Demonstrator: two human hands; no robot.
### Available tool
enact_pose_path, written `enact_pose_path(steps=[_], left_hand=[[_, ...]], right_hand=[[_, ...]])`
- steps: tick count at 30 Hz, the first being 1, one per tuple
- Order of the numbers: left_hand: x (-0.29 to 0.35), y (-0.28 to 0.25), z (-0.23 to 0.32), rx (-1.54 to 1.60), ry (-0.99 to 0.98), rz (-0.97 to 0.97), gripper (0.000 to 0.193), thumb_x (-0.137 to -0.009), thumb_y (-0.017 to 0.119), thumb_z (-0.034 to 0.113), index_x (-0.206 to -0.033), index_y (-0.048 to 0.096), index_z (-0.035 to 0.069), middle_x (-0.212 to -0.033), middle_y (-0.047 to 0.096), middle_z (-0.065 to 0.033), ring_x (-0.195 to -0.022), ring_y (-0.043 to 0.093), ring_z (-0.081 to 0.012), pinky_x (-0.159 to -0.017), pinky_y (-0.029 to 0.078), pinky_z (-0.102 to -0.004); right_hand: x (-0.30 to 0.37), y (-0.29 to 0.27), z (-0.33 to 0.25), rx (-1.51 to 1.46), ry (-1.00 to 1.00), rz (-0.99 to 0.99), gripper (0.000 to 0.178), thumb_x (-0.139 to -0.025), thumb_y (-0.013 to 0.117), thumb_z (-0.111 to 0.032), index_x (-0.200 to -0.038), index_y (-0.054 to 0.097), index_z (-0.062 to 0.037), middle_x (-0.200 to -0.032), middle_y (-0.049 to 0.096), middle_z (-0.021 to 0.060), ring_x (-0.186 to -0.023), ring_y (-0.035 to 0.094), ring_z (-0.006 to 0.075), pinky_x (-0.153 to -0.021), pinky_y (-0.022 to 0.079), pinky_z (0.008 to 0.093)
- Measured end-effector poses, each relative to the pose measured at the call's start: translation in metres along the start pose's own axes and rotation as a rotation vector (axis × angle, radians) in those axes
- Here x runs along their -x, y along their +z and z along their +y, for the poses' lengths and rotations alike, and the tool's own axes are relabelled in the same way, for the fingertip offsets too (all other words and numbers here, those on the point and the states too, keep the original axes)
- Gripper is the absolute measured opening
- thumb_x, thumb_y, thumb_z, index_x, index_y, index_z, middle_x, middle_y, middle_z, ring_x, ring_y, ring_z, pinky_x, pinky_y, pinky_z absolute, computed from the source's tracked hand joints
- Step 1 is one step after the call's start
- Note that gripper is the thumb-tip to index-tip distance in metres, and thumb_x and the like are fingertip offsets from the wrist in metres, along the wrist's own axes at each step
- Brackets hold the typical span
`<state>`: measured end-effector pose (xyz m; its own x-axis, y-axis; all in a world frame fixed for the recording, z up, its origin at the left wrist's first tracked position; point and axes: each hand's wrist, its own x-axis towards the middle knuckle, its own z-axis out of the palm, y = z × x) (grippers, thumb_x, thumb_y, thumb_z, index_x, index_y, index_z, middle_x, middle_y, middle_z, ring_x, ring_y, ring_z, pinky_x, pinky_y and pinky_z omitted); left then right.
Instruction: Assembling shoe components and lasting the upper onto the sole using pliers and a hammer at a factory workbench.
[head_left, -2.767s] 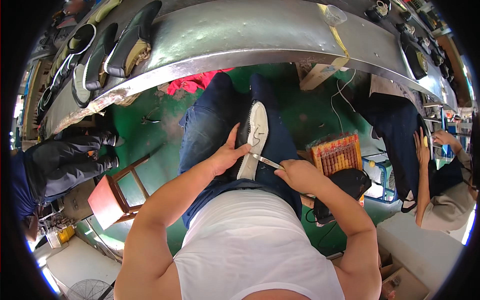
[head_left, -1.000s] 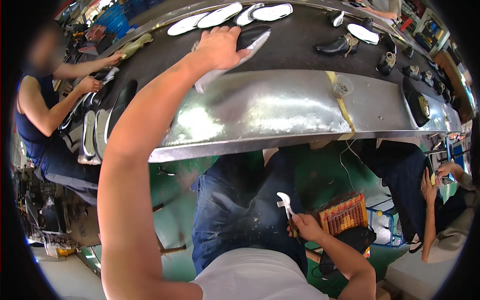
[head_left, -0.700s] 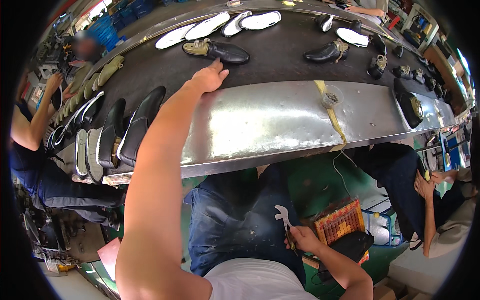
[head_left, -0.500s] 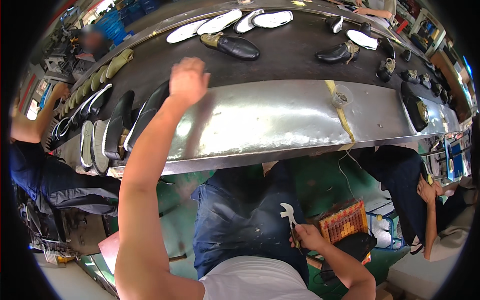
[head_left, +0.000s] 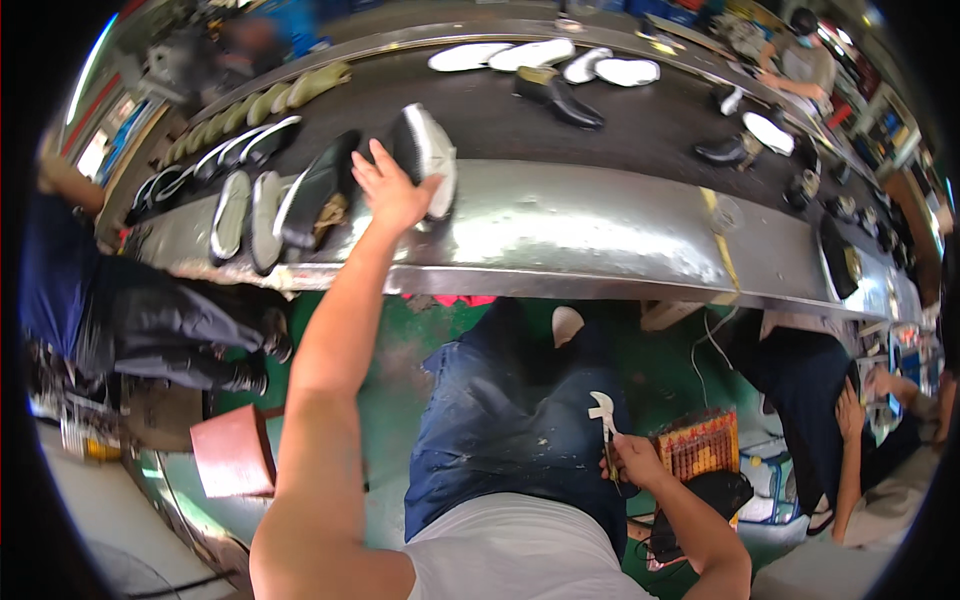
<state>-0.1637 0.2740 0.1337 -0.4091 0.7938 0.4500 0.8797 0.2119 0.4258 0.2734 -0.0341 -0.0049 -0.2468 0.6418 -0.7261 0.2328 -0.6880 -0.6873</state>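
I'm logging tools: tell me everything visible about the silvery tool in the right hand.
The silvery tool looks like metal pincers, with a bright curved head, a side stub and slimmer handles. The right hand grips the handles, head pointing away from the body, over the blue jeans. Finer detail is too small to tell.

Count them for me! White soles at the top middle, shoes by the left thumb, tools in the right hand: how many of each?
White soles: 4
Black-and-white shoe by the left hand: 1
Lasting pincers in the right hand: 1
Total: 6

Smooth metal pincers, glossy metal bench edge
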Motion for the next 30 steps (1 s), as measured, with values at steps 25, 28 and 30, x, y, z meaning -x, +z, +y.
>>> enact_pose_path(steps=[25, 28, 30], left_hand=[[0.309, -0.01, 0.059, 0.042, 0.282, -1.169, 0.095, -0.08, 0.065, 0.063, -0.151, 0.032, 0.008, -0.143, 0.039, -0.0305, -0.128, 0.047, -0.0465, -0.106, 0.043, -0.0456], [0.291, 0.025, 0.097, 0.231, 0.231, -1.103, 0.095, -0.08, 0.066, 0.062, -0.148, 0.035, 0.003, -0.135, 0.053, -0.0271, -0.124, 0.054, -0.0389, -0.103, 0.045, -0.0428], [0.281, 0.068, 0.093, 0.318, 0.228, -1.104, 0.087, -0.083, 0.065, 0.058, -0.145, 0.042, 0.002, -0.125, 0.061, -0.0263, -0.117, 0.06, -0.038, -0.099, 0.048, -0.0416]], right_hand=[[-0.004, -0.004, 0.003, -0.237, -0.053, 0.175, 0.047, -0.103, 0.044, -0.045, -0.103, 0.058, -0.0003, -0.084, 0.067, 0.0103, -0.062, 0.067, 0.0191, -0.043, 0.042, 0.0248], [-0.012, -0.006, 0.002, -0.207, -0.21, 0.206, 0.033, -0.1, 0.053, -0.034, -0.102, 0.059, -0.0019, -0.085, 0.066, 0.0079, -0.063, 0.064, 0.0153, -0.048, 0.044, 0.0251], [-0.01, -0.006, 0.001, -0.164, -0.309, 0.231, 0.028, -0.099, 0.057, -0.03, -0.101, 0.059, -0.0027, -0.085, 0.066, 0.0074, -0.063, 0.063, 0.0136, -0.051, 0.046, 0.0253]])
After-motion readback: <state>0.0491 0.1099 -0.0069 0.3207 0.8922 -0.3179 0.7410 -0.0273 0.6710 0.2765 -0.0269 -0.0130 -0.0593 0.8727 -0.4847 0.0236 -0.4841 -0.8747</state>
